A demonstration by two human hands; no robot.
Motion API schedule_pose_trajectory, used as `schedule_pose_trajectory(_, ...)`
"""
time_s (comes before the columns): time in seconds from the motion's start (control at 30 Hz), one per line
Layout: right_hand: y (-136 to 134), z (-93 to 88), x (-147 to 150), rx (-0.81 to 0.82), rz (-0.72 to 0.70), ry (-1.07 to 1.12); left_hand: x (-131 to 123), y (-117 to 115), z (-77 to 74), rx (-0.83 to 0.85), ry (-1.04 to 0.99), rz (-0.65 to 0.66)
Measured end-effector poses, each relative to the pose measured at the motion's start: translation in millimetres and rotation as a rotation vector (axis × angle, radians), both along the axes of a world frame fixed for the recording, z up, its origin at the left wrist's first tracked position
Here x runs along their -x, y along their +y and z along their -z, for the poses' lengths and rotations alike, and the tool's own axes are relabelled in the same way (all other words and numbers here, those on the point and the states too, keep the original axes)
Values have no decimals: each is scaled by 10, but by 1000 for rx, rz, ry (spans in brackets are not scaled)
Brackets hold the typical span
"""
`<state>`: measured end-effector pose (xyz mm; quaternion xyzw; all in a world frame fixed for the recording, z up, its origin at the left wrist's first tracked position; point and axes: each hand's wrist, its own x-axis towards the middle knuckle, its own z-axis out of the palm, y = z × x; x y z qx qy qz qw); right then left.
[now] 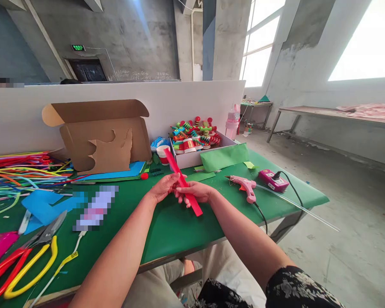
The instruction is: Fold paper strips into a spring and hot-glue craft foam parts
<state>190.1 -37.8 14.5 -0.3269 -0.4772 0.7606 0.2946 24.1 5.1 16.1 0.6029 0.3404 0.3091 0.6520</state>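
Note:
A flat red strip [194,205] is held slanted above the green tabletop, its upper end pointing to the far left. My left hand [165,187] has its fingers closed at the strip's left edge, around the middle of its length. My right hand [197,191] grips the strip a little lower, thumb on top and fingers beneath. Right of my hands a pink hot glue gun [244,185] lies on its side with a clear glue stick [308,211] in its back. Beyond the strip is a red and white paper cup [163,154].
An open cardboard box [105,147] and a white box of colourful crafts [192,159] stand at the back. Pipe cleaners [25,175] and scissors with yellow and red handles [35,252] lie left. A pink power adapter [272,180] with a cord sits right, near the table edge.

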Motion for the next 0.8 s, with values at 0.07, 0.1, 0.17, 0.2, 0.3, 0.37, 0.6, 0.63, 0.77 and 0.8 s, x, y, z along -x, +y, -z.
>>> schedule_pose_trajectory(0.07,-9,2,7,-10,-43,-22,-9,-20,-14,-37,29,27)
schedule_pose_trajectory(0.1,-4,8,11,-11,-24,-16,-11,-22,-17,-57,43,19)
schedule_pose_trajectory(0.17,20,28,18,-9,66,18,-15,-14,-14,-88,52,-12)
schedule_pose_trajectory(0.2,35,39,20,-7,121,36,-17,-8,-11,-97,49,-30)
schedule_pose_trajectory(0.3,69,62,19,-9,239,70,-22,7,-2,-95,6,-85)
schedule_pose_trajectory(0.37,76,63,11,-16,249,85,-19,7,-3,-81,-43,-105)
schedule_pose_trajectory(0.6,61,48,-22,-43,197,130,2,-9,-27,-48,-178,-74)
schedule_pose_trajectory(0.63,61,50,-25,-46,194,126,-2,-11,-31,-42,-197,-73)
schedule_pose_trajectory(0.77,70,62,-29,-46,167,90,-21,-13,-44,-36,-238,-112)
schedule_pose_trajectory(0.8,76,67,-28,-49,174,79,-23,-13,-46,-36,-235,-122)
